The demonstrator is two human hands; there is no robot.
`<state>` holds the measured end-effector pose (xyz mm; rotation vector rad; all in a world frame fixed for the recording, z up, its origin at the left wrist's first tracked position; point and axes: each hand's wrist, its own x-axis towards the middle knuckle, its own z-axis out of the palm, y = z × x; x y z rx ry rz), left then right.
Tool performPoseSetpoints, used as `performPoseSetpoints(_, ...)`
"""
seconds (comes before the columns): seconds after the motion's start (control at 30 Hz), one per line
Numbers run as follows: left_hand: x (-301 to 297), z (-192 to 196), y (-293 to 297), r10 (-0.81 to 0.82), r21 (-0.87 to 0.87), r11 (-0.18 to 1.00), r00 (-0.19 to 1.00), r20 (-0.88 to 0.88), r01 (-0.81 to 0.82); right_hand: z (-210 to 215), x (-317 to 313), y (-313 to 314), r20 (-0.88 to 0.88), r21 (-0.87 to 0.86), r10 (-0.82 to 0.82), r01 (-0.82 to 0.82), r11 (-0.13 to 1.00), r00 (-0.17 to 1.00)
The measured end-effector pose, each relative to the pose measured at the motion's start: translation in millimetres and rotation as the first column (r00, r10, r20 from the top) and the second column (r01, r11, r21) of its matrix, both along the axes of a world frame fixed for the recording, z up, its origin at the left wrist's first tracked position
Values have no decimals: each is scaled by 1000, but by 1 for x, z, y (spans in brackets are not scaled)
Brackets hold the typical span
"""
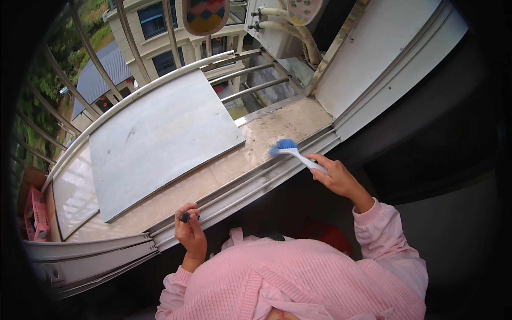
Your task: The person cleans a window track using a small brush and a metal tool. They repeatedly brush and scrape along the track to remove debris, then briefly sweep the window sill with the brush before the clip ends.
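Observation:
My right hand is closed round the handle of a small scrubbing brush with a white handle and blue bristles. Its bristles are at the inner edge of the stone window sill, beside the metal sliding track; whether they touch the sill I cannot tell. Dark specks of dirt lie on the sill around the brush. Closer to me and to the left, my left hand pinches a small dark clump between its fingers, just over the track. What the clump is made of is too small to tell.
A pale flat board covers much of the sill, left of the brush. Beyond it stand curved metal window bars. At far left sits a pink plastic basket. A white window frame rises at right, and a patterned hanging piece is at top.

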<state>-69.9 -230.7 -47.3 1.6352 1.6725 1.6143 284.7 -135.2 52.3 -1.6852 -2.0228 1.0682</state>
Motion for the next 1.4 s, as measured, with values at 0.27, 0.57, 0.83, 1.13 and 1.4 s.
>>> performPoseSetpoints(0.27, 7, -6, 4, -3, 11, 1000, 1000, -27, 3, -22, -6, 34, -1, -4, 1, -1, 1000, 1000)
performPoseSetpoints(0.57, 5, -8, 6, 21, 65, 998, 998, -67, -17, -18, -48, 168, -313, -8, -172, 178, 984, 934)
performPoseSetpoints(0.83, 7, -11, 4, 44, 26, 999, 999, -7, -44, 22, -26, 66, 23, -31, 69, -68, 997, 997)
performPoseSetpoints(1.13, 8, -5, 5, 36, 2, 999, 999, -40, -36, -34, -43, 56, 127, 382, 71, -114, 917, 989)
performPoseSetpoints(1.4, 10, -6, 5, 41, 18, 999, 999, -25, -41, -10, -56, 85, -130, 137, 34, -16, 990, 991)
